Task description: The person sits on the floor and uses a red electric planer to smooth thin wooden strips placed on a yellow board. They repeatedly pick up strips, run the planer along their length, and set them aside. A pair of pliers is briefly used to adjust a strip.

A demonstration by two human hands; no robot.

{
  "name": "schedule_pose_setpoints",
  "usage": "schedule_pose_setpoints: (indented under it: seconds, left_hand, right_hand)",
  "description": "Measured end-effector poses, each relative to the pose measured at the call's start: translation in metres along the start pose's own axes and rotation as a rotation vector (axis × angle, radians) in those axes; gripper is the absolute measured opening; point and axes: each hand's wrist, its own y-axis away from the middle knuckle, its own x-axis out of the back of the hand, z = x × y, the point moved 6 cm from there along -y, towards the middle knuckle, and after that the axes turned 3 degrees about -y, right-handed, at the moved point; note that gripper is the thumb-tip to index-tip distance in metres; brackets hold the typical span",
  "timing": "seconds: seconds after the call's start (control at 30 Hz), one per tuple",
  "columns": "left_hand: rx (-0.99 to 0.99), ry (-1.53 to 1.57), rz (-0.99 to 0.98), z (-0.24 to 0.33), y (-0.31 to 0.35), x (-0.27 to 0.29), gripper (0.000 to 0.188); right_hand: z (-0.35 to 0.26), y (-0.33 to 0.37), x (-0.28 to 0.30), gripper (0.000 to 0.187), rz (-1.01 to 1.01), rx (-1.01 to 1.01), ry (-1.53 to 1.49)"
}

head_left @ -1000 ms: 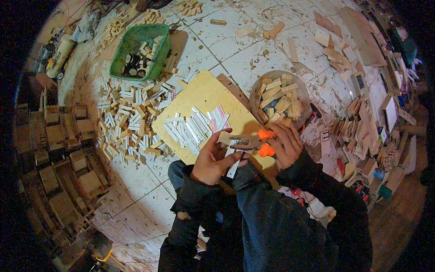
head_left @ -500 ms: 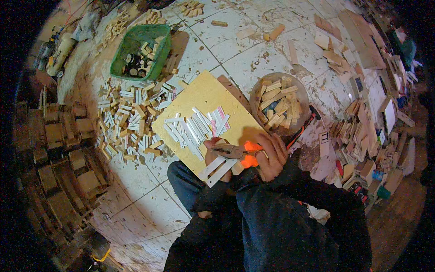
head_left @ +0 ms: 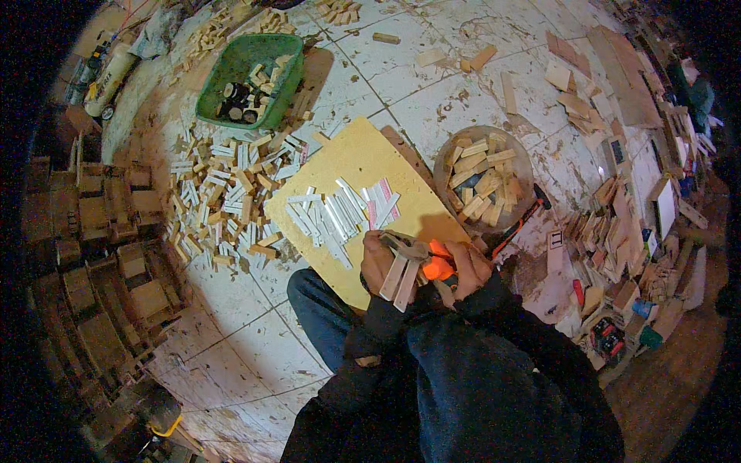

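Landmark is the yellow board; both hands sit over its near right edge; left hand has fingers curled closed around the pale strips, two flat lengths angled down toward the lap; right hand is wrapped snugly round the orange handles of the pliers; plier head lies across the upper end of the strips, cannot tell whether it bites; strips and pliers are thus both just above that near right edge.

On the board, left of the hands: loose white strips, some side by side, some crossed; pink-striped pieces at their right end; off the board's left side, a heap of small wood blocks, many with white strips; beyond its far left side, a green basket; just off its right corner, a round bowl of wood pieces; right of that corner, an orange-and-black tool.
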Motion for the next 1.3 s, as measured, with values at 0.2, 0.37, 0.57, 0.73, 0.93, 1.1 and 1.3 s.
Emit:
schedule_pose_setpoints:
  seconds: [0.2, 0.37, 0.57, 0.73, 0.93, 1.1, 1.3]
  left_hand:
    - [0.071, 0.085, -0.22, -0.015, -0.001, -0.01, 0.045]
    - [0.012, 0.123, -0.31, -0.016, -0.004, -0.021, 0.043]
    - [-0.05, -0.152, -0.253, -0.004, 0.003, -0.027, 0.038]
    - [0.163, -0.077, -0.322, 0.002, 0.005, -0.029, 0.048]
    - [0.198, -0.142, -0.533, -0.01, -0.006, -0.029, 0.048]
    - [0.45, 0.139, -0.671, -0.041, -0.012, -0.021, 0.044]
    - [0.496, 0.4, -0.891, -0.055, -0.011, -0.028, 0.041]
  right_hand:
    - [0.019, 0.004, -0.002, 0.045, -0.238, -0.093, -0.131]
    - [0.035, 0.011, -0.005, 0.05, -0.376, -0.287, -0.078]
    - [0.025, 0.005, -0.002, 0.07, -0.142, 0.018, 0.102]
    - [0.019, 0.0, -0.001, 0.078, -0.088, 0.199, 0.252]
    - [0.02, 0.005, 0.006, 0.075, -0.171, 0.067, 0.177]
    - [0.029, 0.007, 0.008, 0.064, -0.245, 0.008, 0.039]
    - [0.039, 0.011, 0.007, 0.053, -0.387, -0.163, -0.16]
